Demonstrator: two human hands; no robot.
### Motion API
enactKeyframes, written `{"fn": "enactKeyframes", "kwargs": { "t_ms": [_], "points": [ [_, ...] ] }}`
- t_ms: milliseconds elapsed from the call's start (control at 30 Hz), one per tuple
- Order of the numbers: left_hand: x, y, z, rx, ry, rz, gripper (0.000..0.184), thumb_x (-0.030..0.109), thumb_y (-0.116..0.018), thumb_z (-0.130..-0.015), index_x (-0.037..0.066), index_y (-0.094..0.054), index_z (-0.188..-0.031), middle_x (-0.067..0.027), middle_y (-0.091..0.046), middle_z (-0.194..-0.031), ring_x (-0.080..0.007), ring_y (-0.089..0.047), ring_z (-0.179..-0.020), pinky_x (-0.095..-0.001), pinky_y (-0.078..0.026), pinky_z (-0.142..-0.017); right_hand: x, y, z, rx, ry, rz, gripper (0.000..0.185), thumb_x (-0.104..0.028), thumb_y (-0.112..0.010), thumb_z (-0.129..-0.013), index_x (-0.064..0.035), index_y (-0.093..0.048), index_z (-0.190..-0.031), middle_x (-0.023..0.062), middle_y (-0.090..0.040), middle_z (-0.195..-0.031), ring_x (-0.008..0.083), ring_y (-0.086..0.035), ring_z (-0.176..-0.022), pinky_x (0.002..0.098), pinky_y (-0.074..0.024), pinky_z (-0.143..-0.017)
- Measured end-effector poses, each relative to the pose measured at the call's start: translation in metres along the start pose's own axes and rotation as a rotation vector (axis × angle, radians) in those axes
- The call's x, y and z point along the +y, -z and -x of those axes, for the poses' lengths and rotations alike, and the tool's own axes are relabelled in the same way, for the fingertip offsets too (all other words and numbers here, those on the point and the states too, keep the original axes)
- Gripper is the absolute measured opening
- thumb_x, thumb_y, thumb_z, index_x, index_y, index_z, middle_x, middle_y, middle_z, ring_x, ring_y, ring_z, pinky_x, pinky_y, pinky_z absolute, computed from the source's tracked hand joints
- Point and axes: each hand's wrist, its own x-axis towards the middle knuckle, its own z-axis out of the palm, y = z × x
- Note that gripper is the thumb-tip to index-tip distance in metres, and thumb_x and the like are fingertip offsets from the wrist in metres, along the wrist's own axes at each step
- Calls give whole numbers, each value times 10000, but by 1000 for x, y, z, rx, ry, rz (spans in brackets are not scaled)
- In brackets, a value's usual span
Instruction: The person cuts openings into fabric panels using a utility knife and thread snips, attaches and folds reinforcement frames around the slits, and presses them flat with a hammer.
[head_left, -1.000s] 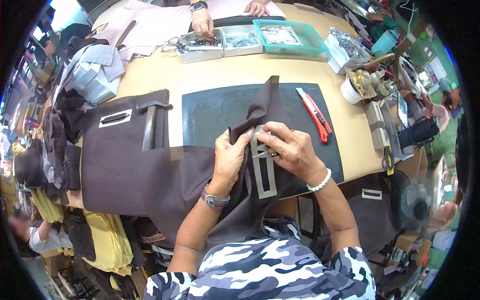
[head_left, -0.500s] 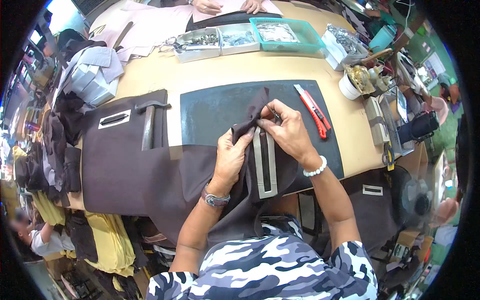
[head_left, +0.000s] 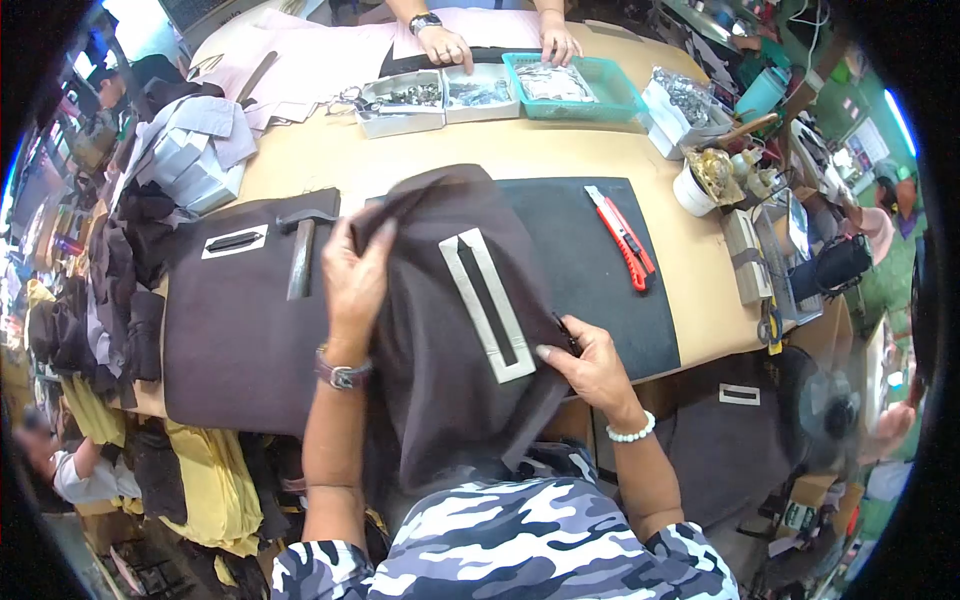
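Dark brown fabric (head_left: 430, 300) is lifted and spread between my two hands. On it lies a pale rectangular frame (head_left: 490, 305) round a narrow dark slot. My left hand (head_left: 362, 275) grips the fabric's left edge, its fingertips slightly blurred. Lower right, my right hand (head_left: 590, 365) pinches the fabric beside the frame's bottom end, with a small dark tool, partly hidden, among its fingers. Beneath the fabric is a dark cutting mat (head_left: 590, 240), where a red utility knife (head_left: 625, 240) rests.
A hammer (head_left: 302, 255) lies on more brown fabric (head_left: 240, 330) at left. Across the table, another person's two hands (head_left: 445, 45) are at white trays (head_left: 400, 105) and a teal basket (head_left: 610, 90). A white cup (head_left: 695, 190) and scissors (head_left: 768, 325) are at right.
My hands have moved apart, the left up and leftward, the right down. The bunched fabric is now opened out with the frame fully visible. The other person's hands have moved to the trays.
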Motion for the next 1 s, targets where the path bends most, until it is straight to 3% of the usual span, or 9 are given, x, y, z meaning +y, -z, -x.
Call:
{"fn": "enactKeyframes", "kwargs": {
  "t_ms": [100, 200, 267, 300, 400, 633, 700, 800, 1000],
  "points": [
    [57, 16, -12, 49, -394, -684, 786, 214, -790, -683, 20, -406, -1342, -196, -531, -1272, -284, -441, -1265, -425, -341, -1050, -12, -2, -5, 52, 181, 226, 210, 8, -604, -768, 22, -626, -976, 114, -665, -834, 164, -629, -746, 304, -488, -686],
    [125, -3, -9, -686, -751, -917, 818, 246, -809, -604, 43, -451, -1311, -170, -503, -1314, -297, -389, -1306, -485, -261, -1084, -40, -14, -14, -56, 582, 445, 265, 45, -585, -702, -1, -619, -961, 141, -632, -845, 291, -642, -738, 368, -495, -665],
    [130, -21, -11, -1157, -798, -885, 744, 218, -808, -554, 51, -535, -1226, -129, -547, -1262, -305, -430, -1264, -531, -203, -1093, -59, -21, -11, -84, 637, 527, 300, 59, -588, -656, -14, -607, -946, 132, -612, -859, 337, -625, -741, 394, -503, -638],
    [139, -30, -13, -1388, -649, -1048, 519, 202, -783, -598, 51, -636, -1072, -131, -639, -1081, -284, -562, -1105, -480, -347, -1014, -64, -23, -9, -77, 665, 550, 299, 58, -593, -658, -16, -606, -947, 128, -612, -856, 328, -629, -733, 390, -505, -627],
    [157, -28, -38, -1469, -455, -1110, 322, 196, -744, -655, 51, -683, -936, -155, -671, -878, -297, -637, -887, -421, -466, -854, -67, -17, -7, 77, 699, 561, 277, 53, -597, -678, -25, -616, -943, 116, -622, -848, 298, -640, -718, 359, -517, -606],
    [184, 239, -211, 8, -284, -2028, 295, 260, -668, -789, 1, -588, -906, -210, -641, -885, -349, -635, -812, -427, -501, -718, 11, 28, -16, 347, 398, 285, 205, -110, -593, -884, 17, -609, -1045, 56, -591, -771, 107, -552, -677, 256, -454, -618],
    [179, 343, -232, 66, -261, -1856, 244, 187, -640, -788, -13, -584, -916, -201, -647, -850, -316, -641, -752, -396, -505, -677, 24, 31, -13, 384, 281, 52, 251, -167, -551, -920, 13, -593, -1090, 27, -569, -767, 75, -488, -626, 229, -407, -561],
    [182, 237, -137, -46, 332, -1023, 238, 142, -651, -762, -2, -602, -945, -145, -651, -827, -240, -647, -714, -362, -504, -630, 28, 29, -7, 407, 193, -188, 320, -237, -471, -969, -11, -568, -1175, -23, -525, -762, 8, -346, -550, 179, -273, -467],
    [72, 33, -4, -210, 599, 34, 362, 129, -705, -752, -66, -568, -1025, -130, -641, -857, -179, -643, -735, -314, -542, -695, 1, 16, -11, 308, 145, -340, 275, -173, -502, -963, -26, -581, -1183, -41, -525, -763, -13, -369, -554, 146, -291, -463]
  ]
}}
